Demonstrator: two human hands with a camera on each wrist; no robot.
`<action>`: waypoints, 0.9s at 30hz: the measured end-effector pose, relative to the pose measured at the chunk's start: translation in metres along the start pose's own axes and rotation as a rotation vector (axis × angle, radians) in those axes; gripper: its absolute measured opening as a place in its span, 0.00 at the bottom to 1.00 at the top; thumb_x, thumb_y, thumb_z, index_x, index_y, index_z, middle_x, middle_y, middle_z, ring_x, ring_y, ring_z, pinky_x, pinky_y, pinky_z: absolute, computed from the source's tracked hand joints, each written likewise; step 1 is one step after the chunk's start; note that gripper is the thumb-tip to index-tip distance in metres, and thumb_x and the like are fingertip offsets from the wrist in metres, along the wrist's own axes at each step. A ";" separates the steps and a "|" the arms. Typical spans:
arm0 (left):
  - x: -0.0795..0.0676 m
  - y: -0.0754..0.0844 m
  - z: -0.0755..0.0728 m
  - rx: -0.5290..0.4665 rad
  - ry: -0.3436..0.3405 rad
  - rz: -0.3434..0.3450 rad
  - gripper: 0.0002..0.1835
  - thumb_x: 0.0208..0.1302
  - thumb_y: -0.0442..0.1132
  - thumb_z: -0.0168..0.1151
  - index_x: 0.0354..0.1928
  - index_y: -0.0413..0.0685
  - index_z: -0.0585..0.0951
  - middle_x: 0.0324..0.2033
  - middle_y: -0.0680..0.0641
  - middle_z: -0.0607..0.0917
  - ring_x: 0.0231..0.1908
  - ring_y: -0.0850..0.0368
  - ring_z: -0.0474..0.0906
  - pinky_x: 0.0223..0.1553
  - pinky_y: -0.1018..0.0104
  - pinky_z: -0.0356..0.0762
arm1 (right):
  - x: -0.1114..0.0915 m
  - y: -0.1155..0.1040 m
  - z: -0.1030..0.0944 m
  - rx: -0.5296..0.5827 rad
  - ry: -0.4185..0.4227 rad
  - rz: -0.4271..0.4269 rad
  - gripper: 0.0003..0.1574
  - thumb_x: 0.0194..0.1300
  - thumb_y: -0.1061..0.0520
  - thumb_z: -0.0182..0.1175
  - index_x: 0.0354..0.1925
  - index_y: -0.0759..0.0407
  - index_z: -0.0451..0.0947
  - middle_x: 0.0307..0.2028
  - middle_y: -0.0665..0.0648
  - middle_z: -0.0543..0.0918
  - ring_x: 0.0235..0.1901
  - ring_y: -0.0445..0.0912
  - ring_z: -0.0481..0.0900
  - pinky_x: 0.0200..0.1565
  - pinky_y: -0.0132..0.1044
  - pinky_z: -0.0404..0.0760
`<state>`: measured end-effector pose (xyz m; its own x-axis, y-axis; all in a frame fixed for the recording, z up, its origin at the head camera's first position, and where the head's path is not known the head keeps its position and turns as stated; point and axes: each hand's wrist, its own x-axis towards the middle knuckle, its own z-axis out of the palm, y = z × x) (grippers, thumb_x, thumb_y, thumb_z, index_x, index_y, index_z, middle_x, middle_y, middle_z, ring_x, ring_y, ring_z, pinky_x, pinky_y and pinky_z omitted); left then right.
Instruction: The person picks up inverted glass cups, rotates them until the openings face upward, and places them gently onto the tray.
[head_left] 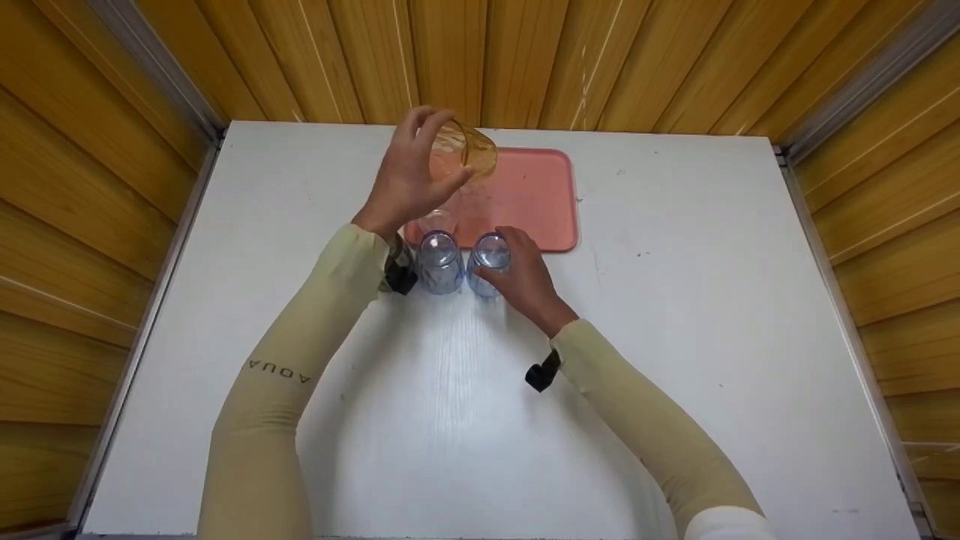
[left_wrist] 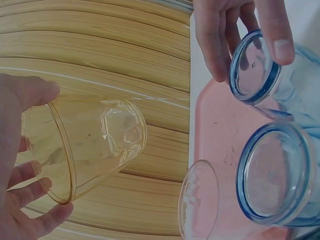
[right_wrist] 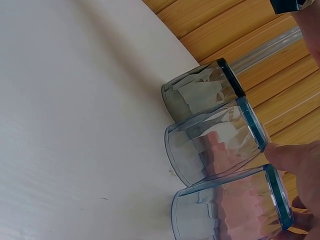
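Observation:
My left hand [head_left: 409,169] holds an amber glass [head_left: 482,152] by its wide rim, thumb on one side and fingers on the other. The glass lies tipped sideways above the pink tray [head_left: 536,202]. My right hand [head_left: 527,277] grips the base end of an upside-down blue glass [right_wrist: 240,210], thumb and fingers on opposite sides. Close beside it, a second blue glass [head_left: 441,262] also stands upside down. A greyish glass [right_wrist: 197,95] comes after it in the row, mostly hidden by my left wrist in the head view. A clear glass [left_wrist: 200,200] is at the tray's near left part.
The glasses stand in a row on a white table [head_left: 675,390], along the tray's near edge. Wood-slat walls [head_left: 525,60] enclose the back and both sides of the table. A small black camera [head_left: 541,375] is strapped to my right wrist.

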<state>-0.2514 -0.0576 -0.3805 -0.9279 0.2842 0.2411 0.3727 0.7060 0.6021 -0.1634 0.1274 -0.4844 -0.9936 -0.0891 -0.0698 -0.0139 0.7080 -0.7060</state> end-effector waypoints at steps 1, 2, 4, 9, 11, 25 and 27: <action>0.000 0.000 0.000 0.003 -0.002 -0.002 0.41 0.56 0.58 0.68 0.70 0.64 0.62 0.67 0.52 0.62 0.68 0.57 0.62 0.69 0.64 0.65 | 0.000 0.000 0.000 -0.004 -0.001 0.003 0.43 0.61 0.47 0.67 0.69 0.47 0.58 0.66 0.51 0.66 0.67 0.46 0.64 0.70 0.42 0.65; 0.001 -0.001 0.000 0.008 -0.003 -0.004 0.41 0.56 0.58 0.68 0.70 0.64 0.62 0.67 0.52 0.62 0.68 0.57 0.62 0.69 0.64 0.65 | 0.001 0.000 0.001 -0.006 -0.002 0.006 0.43 0.61 0.47 0.67 0.69 0.47 0.58 0.66 0.51 0.66 0.67 0.46 0.65 0.70 0.42 0.65; 0.002 -0.002 0.000 0.017 -0.001 -0.003 0.41 0.56 0.58 0.68 0.70 0.64 0.62 0.67 0.52 0.62 0.68 0.57 0.62 0.69 0.64 0.65 | 0.001 0.000 0.002 -0.013 -0.001 0.012 0.43 0.61 0.48 0.66 0.69 0.47 0.58 0.66 0.51 0.66 0.67 0.46 0.65 0.70 0.42 0.66; 0.004 -0.003 0.000 0.022 0.006 0.019 0.40 0.55 0.57 0.68 0.69 0.62 0.64 0.66 0.51 0.63 0.67 0.56 0.63 0.68 0.65 0.65 | 0.003 0.001 0.002 -0.046 0.002 0.018 0.43 0.63 0.48 0.65 0.70 0.48 0.57 0.67 0.51 0.66 0.67 0.46 0.64 0.70 0.42 0.65; 0.005 -0.003 0.000 0.020 0.002 0.020 0.40 0.55 0.56 0.69 0.69 0.62 0.64 0.65 0.51 0.63 0.66 0.56 0.63 0.68 0.65 0.65 | 0.004 0.001 0.002 -0.061 -0.001 0.017 0.43 0.63 0.48 0.65 0.70 0.49 0.56 0.66 0.51 0.66 0.67 0.46 0.64 0.70 0.41 0.65; 0.011 -0.010 -0.003 0.014 -0.023 -0.019 0.39 0.55 0.56 0.69 0.68 0.65 0.64 0.64 0.53 0.64 0.65 0.57 0.64 0.66 0.63 0.68 | 0.009 -0.005 -0.006 -0.151 -0.066 0.036 0.44 0.58 0.47 0.69 0.68 0.53 0.62 0.62 0.54 0.71 0.61 0.47 0.71 0.66 0.41 0.71; 0.013 -0.011 -0.003 0.021 -0.036 -0.036 0.39 0.55 0.56 0.69 0.68 0.66 0.63 0.65 0.53 0.64 0.66 0.57 0.64 0.67 0.63 0.68 | 0.010 -0.005 -0.006 -0.156 -0.068 0.036 0.45 0.58 0.47 0.69 0.68 0.54 0.62 0.61 0.54 0.71 0.61 0.47 0.71 0.65 0.41 0.72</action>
<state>-0.2673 -0.0632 -0.3817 -0.9402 0.2812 0.1921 0.3395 0.7294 0.5939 -0.1737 0.1276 -0.4774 -0.9840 -0.1051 -0.1440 -0.0011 0.8112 -0.5848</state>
